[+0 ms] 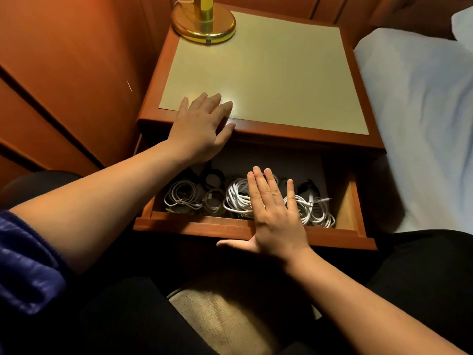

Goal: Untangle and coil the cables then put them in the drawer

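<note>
The right hand [277,221] is flat with fingers straight and slightly spread, holding nothing; its palm lies over the front rail of the open drawer [184,225], the thumb stretched out to the left along the drawer front and the fingers reaching over the contents. The left hand [202,126] is also flat and empty, fingers straight, resting on the front edge of the nightstand [268,73] top just above the drawer opening. Inside the drawer lie coiled cables [238,197] side by side: pale grey coils at the left, dark coils behind them, thick white coils in the middle directly under the right fingers, and more white coils to the right of that hand. A brass lamp base [203,24] stands on the nightstand's far left corner, and a bed [422,111] with pale sheets lies to the right.
</note>
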The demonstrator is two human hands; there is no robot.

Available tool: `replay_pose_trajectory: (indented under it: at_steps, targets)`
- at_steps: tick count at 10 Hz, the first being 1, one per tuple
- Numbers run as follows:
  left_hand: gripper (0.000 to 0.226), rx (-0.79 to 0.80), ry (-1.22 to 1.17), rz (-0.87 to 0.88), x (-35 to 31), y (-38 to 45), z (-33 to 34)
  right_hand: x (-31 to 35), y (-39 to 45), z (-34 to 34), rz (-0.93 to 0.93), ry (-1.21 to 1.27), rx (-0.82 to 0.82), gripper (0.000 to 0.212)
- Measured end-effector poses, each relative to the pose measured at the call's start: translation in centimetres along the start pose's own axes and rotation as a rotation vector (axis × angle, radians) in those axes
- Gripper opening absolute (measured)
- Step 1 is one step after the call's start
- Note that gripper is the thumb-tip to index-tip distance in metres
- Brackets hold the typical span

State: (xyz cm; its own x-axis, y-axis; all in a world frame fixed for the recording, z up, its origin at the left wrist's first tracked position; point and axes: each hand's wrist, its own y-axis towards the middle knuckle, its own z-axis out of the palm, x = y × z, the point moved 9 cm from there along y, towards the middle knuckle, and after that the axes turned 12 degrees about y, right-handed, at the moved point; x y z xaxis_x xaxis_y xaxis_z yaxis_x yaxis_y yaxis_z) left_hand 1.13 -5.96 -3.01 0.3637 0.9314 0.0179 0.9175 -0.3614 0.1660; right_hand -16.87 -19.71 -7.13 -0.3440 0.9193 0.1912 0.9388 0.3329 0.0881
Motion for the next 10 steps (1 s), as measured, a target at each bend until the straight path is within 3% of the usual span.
replay_pose_trajectory:
  at_steps: [2, 5, 6, 7, 8, 9, 10]
  targets:
    - [0.081, 0.005, 0.038, -0.035, 1.9, 0.9, -0.7, -0.9, 2.0, -1.5, -0.020, -0.031, -0.129, 0.139]
    - [0.085, 0.076, -0.007, -0.047, 2.1, 0.9, 0.4, -6.7, 11.6, -3.3, 0.113, -0.083, -0.267, 0.145]
    - [0.086, 0.067, -0.014, -0.067, 2.2, 1.1, 0.3, -7.4, 12.9, -3.6, 0.221, -0.060, -0.336, 0.136]
    - [0.084, 0.037, -0.009, -0.075, 2.2, 1.3, 0.2, -7.4, 13.0, -3.5, 0.264, -0.039, -0.399, 0.103]
    - [0.082, 0.033, 0.037, -0.089, 1.7, 1.2, 0.3, -7.6, 13.3, -3.6, 0.349, -0.017, -0.318, 0.091]
    - [0.083, 0.051, 0.091, -0.113, 1.5, 1.1, 0.4, -7.5, 14.0, -3.0, 0.425, 0.027, -0.160, 0.104]
    - [0.085, 0.071, 0.103, -0.135, 1.5, 0.8, 0.3, -7.7, 14.1, -3.1, 0.365, -0.004, -0.050, 0.111]
